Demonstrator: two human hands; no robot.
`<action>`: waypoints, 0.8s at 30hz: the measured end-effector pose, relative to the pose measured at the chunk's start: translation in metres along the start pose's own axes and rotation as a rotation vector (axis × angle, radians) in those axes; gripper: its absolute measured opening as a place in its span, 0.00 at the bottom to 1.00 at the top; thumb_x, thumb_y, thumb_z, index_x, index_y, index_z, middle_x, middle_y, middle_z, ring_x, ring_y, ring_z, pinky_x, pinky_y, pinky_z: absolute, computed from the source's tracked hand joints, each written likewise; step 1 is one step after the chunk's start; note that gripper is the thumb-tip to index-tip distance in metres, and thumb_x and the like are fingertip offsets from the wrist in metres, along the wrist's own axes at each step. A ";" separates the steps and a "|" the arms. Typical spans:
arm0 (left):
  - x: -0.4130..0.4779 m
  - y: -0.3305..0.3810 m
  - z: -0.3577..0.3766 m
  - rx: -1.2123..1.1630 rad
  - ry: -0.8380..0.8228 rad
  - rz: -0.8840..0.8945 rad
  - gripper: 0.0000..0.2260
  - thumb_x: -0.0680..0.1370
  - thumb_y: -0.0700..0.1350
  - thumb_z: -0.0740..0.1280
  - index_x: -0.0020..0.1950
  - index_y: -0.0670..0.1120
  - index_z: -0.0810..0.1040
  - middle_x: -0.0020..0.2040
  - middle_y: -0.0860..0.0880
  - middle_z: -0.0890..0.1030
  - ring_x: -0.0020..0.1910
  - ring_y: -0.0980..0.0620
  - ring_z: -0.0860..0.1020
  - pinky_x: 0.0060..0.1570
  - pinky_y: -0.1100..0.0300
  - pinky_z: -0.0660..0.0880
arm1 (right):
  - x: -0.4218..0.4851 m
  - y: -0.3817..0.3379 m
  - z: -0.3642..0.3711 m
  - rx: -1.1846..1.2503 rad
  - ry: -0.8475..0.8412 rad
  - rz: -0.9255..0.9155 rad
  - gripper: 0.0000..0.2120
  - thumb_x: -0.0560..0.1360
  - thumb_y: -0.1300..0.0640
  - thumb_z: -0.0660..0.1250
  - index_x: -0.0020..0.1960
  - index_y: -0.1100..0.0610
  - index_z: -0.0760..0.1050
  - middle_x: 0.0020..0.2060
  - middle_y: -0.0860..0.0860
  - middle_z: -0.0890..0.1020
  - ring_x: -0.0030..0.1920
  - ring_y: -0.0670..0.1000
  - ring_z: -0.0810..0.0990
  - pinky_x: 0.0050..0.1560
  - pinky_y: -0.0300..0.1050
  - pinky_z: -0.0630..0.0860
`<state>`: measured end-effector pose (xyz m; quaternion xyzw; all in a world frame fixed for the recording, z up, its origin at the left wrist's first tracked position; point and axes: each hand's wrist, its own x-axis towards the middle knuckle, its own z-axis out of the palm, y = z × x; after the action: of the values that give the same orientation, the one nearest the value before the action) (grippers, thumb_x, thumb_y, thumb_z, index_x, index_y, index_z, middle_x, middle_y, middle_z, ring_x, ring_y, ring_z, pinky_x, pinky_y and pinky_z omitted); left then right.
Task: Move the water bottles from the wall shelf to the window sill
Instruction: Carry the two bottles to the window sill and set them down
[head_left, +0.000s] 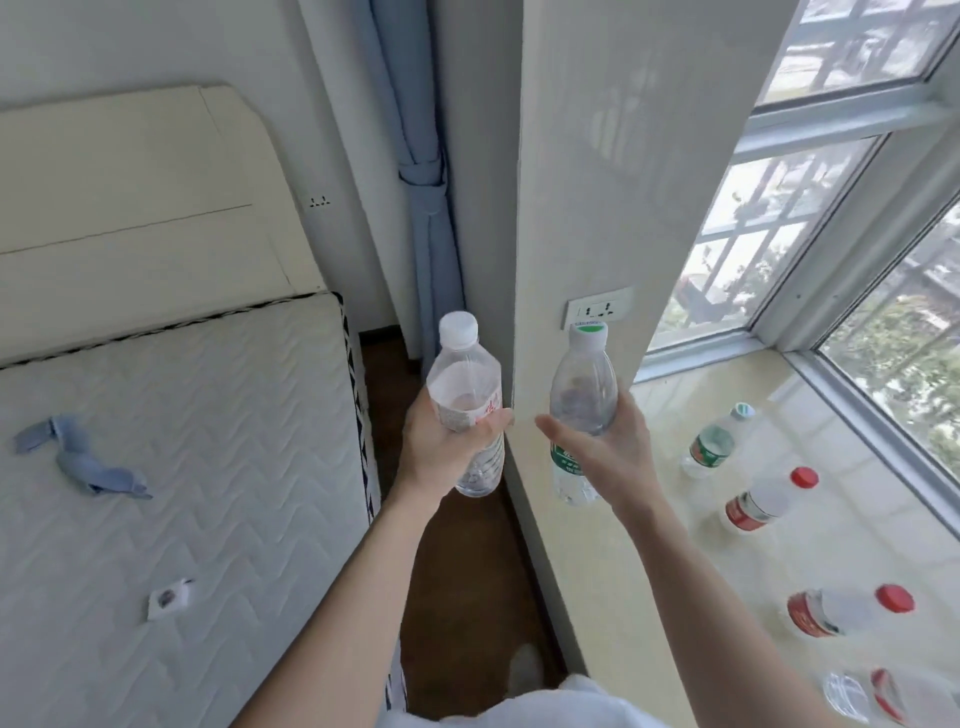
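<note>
Water bottles: four already stand on the window sill (649, 519), and two more are mid-carry, left hand (441, 447) wrapped around a white-capped one (465, 400), right hand (608, 441) around a green-label one (579, 410), shelf not visible.

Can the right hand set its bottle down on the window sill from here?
Probably yes. The right hand holds the green-label bottle by the window sill, with bare space left of the standing bottles.
</note>
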<state>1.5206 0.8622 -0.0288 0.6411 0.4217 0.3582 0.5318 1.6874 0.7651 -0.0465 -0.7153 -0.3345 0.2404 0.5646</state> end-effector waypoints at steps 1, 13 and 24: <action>0.017 0.002 0.010 0.000 -0.025 -0.001 0.23 0.67 0.43 0.80 0.59 0.50 0.77 0.52 0.54 0.83 0.52 0.61 0.81 0.50 0.65 0.77 | 0.017 -0.001 -0.005 -0.001 0.022 0.005 0.27 0.62 0.43 0.81 0.56 0.45 0.75 0.48 0.45 0.84 0.50 0.46 0.83 0.54 0.55 0.81; 0.132 0.034 0.150 0.004 -0.452 0.050 0.20 0.67 0.41 0.80 0.51 0.56 0.76 0.45 0.58 0.81 0.45 0.69 0.79 0.42 0.75 0.73 | 0.095 0.027 -0.088 0.008 0.404 0.144 0.24 0.62 0.49 0.83 0.52 0.48 0.74 0.44 0.42 0.82 0.46 0.43 0.82 0.51 0.48 0.80; 0.172 0.013 0.244 0.013 -0.918 0.003 0.18 0.69 0.35 0.78 0.57 0.42 0.79 0.43 0.56 0.84 0.42 0.61 0.82 0.41 0.70 0.76 | 0.067 0.056 -0.120 0.057 0.889 0.328 0.30 0.59 0.46 0.84 0.56 0.47 0.74 0.49 0.46 0.83 0.53 0.48 0.82 0.54 0.47 0.78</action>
<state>1.8112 0.9266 -0.0577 0.7374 0.1438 0.0353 0.6590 1.8298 0.7304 -0.0692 -0.7765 0.0637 0.0061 0.6268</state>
